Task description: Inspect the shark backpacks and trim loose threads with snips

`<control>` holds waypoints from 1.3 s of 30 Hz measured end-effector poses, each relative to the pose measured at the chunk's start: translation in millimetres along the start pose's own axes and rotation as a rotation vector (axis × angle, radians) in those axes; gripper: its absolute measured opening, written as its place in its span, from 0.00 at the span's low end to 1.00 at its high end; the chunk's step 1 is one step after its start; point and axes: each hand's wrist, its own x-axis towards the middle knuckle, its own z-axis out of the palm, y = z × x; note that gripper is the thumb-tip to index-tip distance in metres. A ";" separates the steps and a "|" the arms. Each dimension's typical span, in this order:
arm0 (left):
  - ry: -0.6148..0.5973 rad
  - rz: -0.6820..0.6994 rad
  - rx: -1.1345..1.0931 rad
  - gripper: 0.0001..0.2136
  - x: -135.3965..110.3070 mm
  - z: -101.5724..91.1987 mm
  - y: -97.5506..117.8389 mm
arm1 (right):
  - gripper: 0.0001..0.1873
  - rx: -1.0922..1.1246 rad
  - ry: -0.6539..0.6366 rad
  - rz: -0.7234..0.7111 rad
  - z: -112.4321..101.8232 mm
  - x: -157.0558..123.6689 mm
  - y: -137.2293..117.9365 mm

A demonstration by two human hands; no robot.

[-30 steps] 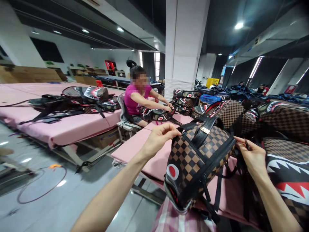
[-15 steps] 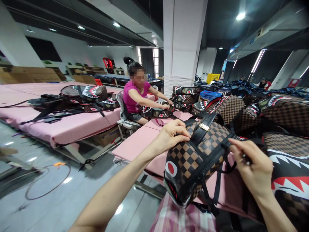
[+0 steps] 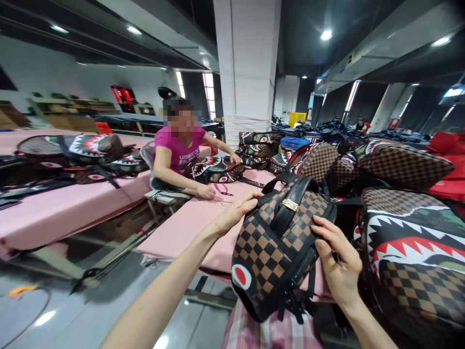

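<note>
A brown-and-black checkered backpack (image 3: 261,242) with a red-and-white eye patch leans at the table's front edge, over my plaid-covered lap. Its black top handle (image 3: 288,208) carries a gold metal plate and faces up. My left hand (image 3: 240,208) grips the backpack's upper left edge, fingers long and close together. On the other side, my right hand (image 3: 337,257) holds the backpack with curved fingers against its right edge. Something small and dark shows in the right palm, too little to name. Black straps hang below the bag.
A pink-covered table (image 3: 181,228) carries piled shark-mouth backpacks (image 3: 414,242) to the right and a blue basket (image 3: 294,143) farther back. Across it, a seated person in a magenta shirt (image 3: 178,150) handles another bag. A second pink table (image 3: 72,203) with bags stands left.
The view has swung right. My right hand has gone from the strap area to the bag's side, with its fingers opened out. The backpack has turned slightly and sits more upright.
</note>
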 end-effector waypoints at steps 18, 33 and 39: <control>0.349 -0.211 -0.203 0.16 -5.5 14.3 41.6 | 0.10 0.208 0.134 0.020 -1.9 28.3 -2.0; 0.964 -0.224 -0.761 0.13 -12.9 57.2 39.9 | 0.16 0.048 -0.431 0.020 0.5 108.0 18.7; 0.878 -0.262 -0.803 0.12 -6.1 59.1 33.4 | 0.18 0.020 -0.423 0.035 -2.0 116.8 27.6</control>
